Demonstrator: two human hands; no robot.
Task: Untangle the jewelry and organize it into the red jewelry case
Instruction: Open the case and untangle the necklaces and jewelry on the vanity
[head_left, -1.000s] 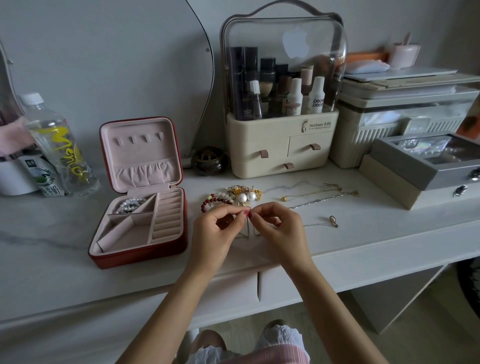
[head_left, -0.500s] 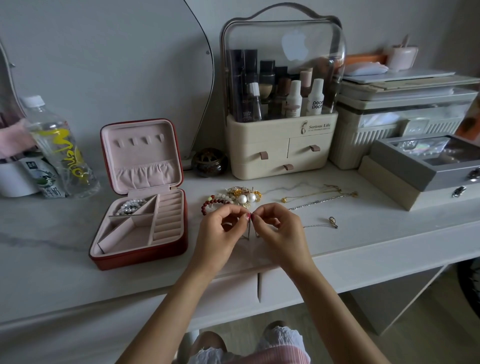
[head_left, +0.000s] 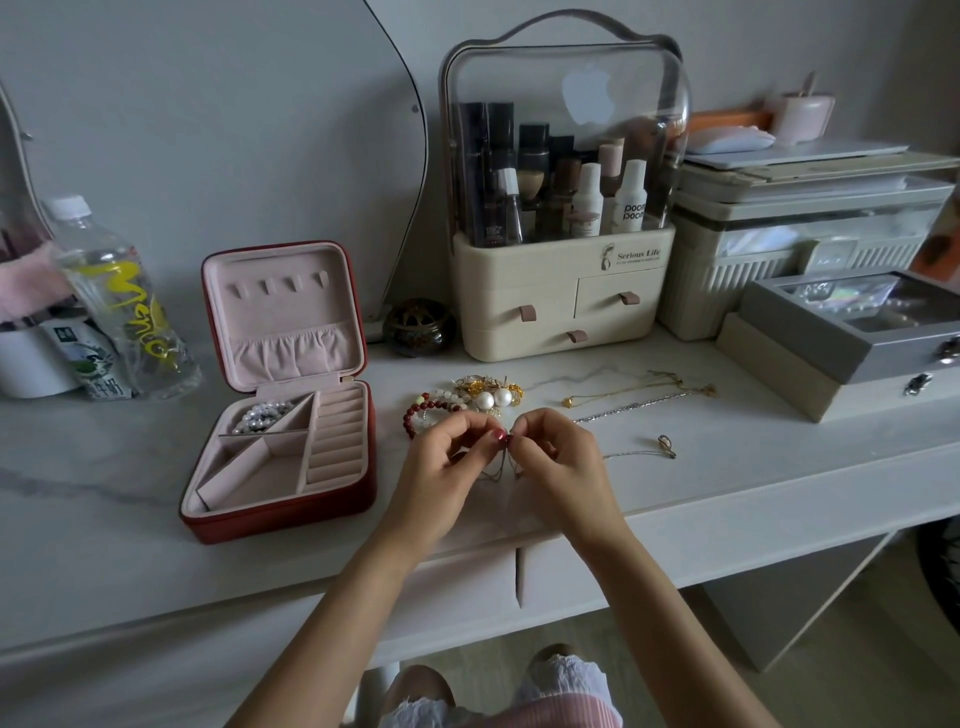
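Fingertips (head_left: 500, 435) of both hands, left hand (head_left: 441, 467) and right hand (head_left: 558, 467), meet and pinch a thin chain (head_left: 501, 467) that dangles beneath them, right of the open red case (head_left: 280, 415) on the desk (head_left: 104, 499).

The cream cosmetics organizer (head_left: 561, 291) at twelve o'clock is showing "Serious Life" above its drawers. A white bottle (head_left: 631, 200) inside it is reading "poom poom". The water bottle's (head_left: 122, 301) yellow lettering at ten o'clock is staying illegible.
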